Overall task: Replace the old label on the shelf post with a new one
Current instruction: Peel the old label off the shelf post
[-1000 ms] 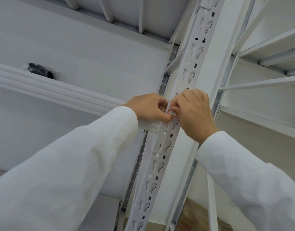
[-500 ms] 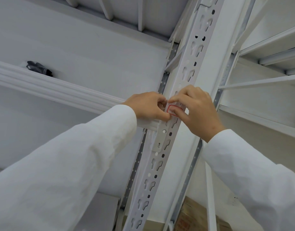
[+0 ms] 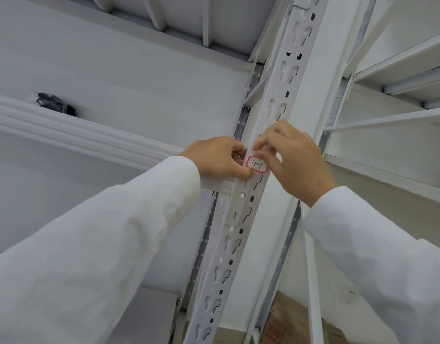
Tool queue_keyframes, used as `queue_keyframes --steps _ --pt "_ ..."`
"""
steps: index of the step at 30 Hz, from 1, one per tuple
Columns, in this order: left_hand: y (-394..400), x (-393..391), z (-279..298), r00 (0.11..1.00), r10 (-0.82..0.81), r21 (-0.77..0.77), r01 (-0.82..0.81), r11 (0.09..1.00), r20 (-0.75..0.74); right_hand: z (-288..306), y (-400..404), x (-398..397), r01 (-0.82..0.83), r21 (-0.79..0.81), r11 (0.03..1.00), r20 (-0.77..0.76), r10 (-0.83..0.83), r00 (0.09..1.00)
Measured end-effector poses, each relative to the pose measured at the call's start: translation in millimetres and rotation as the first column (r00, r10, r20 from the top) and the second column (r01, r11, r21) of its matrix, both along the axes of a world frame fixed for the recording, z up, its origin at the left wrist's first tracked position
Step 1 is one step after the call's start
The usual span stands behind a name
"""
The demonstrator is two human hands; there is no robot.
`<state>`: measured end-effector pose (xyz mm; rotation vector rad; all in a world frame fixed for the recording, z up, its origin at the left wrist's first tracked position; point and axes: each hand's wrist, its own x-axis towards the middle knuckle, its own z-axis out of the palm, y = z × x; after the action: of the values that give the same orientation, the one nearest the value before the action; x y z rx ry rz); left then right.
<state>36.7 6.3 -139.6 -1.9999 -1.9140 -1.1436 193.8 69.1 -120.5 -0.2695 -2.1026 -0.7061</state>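
White-sleeved hands (image 3: pixel 258 157) pinch label (image 3: pixel 256 165) against post (image 3: pixel 283 95).

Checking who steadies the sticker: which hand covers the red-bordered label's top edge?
The right hand: its fingers lie over the label top; the left hand touches only its left side.

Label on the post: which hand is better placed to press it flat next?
Right, probably. The right hand has its fingertips at the label's top edge on the shelf post. The left hand sits curled at the label's left edge, its thumb at the lower corner, seemingly steadying it.
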Motion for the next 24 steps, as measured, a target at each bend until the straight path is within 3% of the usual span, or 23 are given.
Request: queue_keyframes --steps 3,10,19,24 --pt "0 0 0 1.0 -0.002 0.003 0.002 1.0 -0.002 -5 1 -1 0.04 0.106 0.994 0.058 -0.046 0.997" --pt "2 0 0 1.0 0.005 0.01 -0.005 1.0 -0.013 -10 8 -4 0.113 0.247 0.962 0.024 -0.122 0.992" --pt "-2 0 0 1.0 -0.014 -0.004 0.014 1.0 0.012 -6 3 4 -0.065 -0.043 0.997 0.002 0.065 0.998" --pt "0 0 0 1.0 -0.006 0.0 0.006 1.0 -0.023 -13 -2 7 -0.171 -0.183 0.968 -0.155 0.143 0.978"
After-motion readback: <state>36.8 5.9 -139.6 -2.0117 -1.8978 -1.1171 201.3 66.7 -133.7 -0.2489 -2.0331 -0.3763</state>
